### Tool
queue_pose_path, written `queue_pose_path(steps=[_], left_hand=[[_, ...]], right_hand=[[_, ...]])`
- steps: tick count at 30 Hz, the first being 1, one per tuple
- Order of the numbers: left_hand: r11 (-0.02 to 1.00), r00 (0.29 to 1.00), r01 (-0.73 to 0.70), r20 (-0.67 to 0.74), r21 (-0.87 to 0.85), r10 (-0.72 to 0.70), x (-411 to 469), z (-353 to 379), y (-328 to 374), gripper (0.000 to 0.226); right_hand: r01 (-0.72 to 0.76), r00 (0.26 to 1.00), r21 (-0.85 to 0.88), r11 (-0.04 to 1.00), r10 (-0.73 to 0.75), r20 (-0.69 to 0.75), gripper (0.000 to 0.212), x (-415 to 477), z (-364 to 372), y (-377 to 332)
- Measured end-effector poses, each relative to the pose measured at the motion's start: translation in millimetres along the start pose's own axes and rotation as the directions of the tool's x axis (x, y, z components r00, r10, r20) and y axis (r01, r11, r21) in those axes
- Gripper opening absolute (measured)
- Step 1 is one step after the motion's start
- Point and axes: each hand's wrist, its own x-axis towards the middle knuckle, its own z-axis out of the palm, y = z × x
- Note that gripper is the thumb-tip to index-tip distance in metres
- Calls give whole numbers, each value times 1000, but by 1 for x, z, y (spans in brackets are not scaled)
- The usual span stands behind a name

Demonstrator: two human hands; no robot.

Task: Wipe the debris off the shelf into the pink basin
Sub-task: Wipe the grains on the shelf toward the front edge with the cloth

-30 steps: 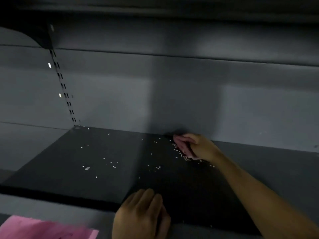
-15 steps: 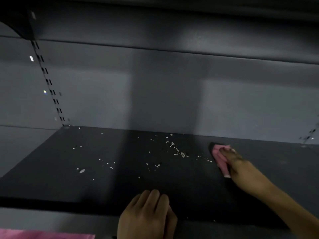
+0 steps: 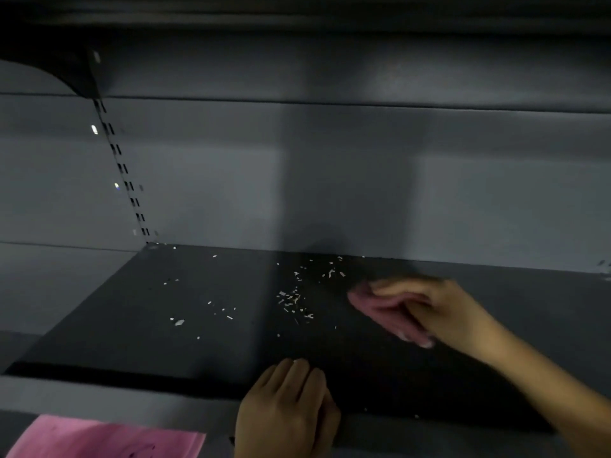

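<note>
Small white bits of debris (image 3: 292, 300) lie scattered over the dark shelf (image 3: 165, 352), thickest near its middle and toward the back wall. My right hand (image 3: 439, 309) presses a pink cloth (image 3: 380, 309) flat on the shelf just right of the debris; the hand is motion-blurred. My left hand (image 3: 287, 411) rests on the shelf's front edge, fingers together, holding nothing that I can see. A corner of the pink basin (image 3: 109, 439) shows at the bottom left, below the shelf's front edge.
A grey back panel (image 3: 330, 180) rises behind the shelf. A slotted upright (image 3: 124, 173) runs down at the left under a dark bracket (image 3: 66, 71). Another shelf overhangs at the top.
My right hand swept the cloth from the back middle out to the right, then back leftward toward the debris. More of the pink basin shows at the bottom left. The left hand stayed on the edge.
</note>
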Motion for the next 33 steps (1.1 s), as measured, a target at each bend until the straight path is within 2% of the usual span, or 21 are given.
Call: queue_pose_path(steps=[2, 3, 5, 8, 9, 13, 16, 18, 21, 22, 24, 26, 29, 33], left_hand=[[1000, 1000, 1, -11, 3, -1, -1, 1, 0, 20], [1000, 1000, 1, -11, 8, -1, -1, 1, 0, 21], [1000, 1000, -6, -7, 13, 7, -2, 1, 0, 21], [1000, 1000, -16, -9, 4, 16, -3, 1, 1, 22], [1000, 1000, -17, -12, -1, 17, -3, 1, 0, 22], [1000, 999, -25, -20, -17, 24, -5, 2, 0, 23], [1000, 1000, -28, -10, -13, 28, -5, 0, 0, 21], [999, 999, -38, -10, -24, 38, -5, -1, 0, 20], [997, 998, -59, -23, -49, 57, -4, -2, -2, 22], [996, 997, -64, -36, -55, 62, -3, 0, -3, 24], [996, 996, -76, -53, -57, 73, -3, 2, -2, 26], [995, 996, -69, -67, -67, 64, -4, 2, -2, 24], [995, 996, -72, -58, -71, 68, -4, 0, -1, 23], [995, 995, -91, -53, -46, 88, -5, 0, -2, 26]], right_hand=[[-13, 995, 61, 998, 7, 96, 55, -27, -19, 13], [-15, 990, 87, 996, 3, 140, 50, -39, -23, 16], [29, 979, 135, 990, -55, 198, 22, -57, -23, 20], [143, 932, 119, 983, -174, 319, 10, -62, -11, 11], [172, 914, 99, 980, -197, 354, 9, -58, -7, 8], [224, 875, 46, 973, -222, 429, 30, -33, 15, -8], [333, 859, 15, 943, -310, 407, 29, -19, 43, -25], [385, 883, -29, 923, -358, 304, 30, -13, 50, -31], [359, 927, -16, 933, -355, 121, 28, -8, 26, -29], [360, 926, -6, 933, -356, 125, 25, -9, 14, -25], [372, 902, -15, 928, -358, 241, 22, -22, 3, -19], [339, 889, -21, 941, -313, 335, 35, -39, 9, -12], [310, 889, 32, 950, -301, 346, 46, -48, 25, -10], [413, 819, 42, 910, -391, 421, 31, -17, 50, -26]])
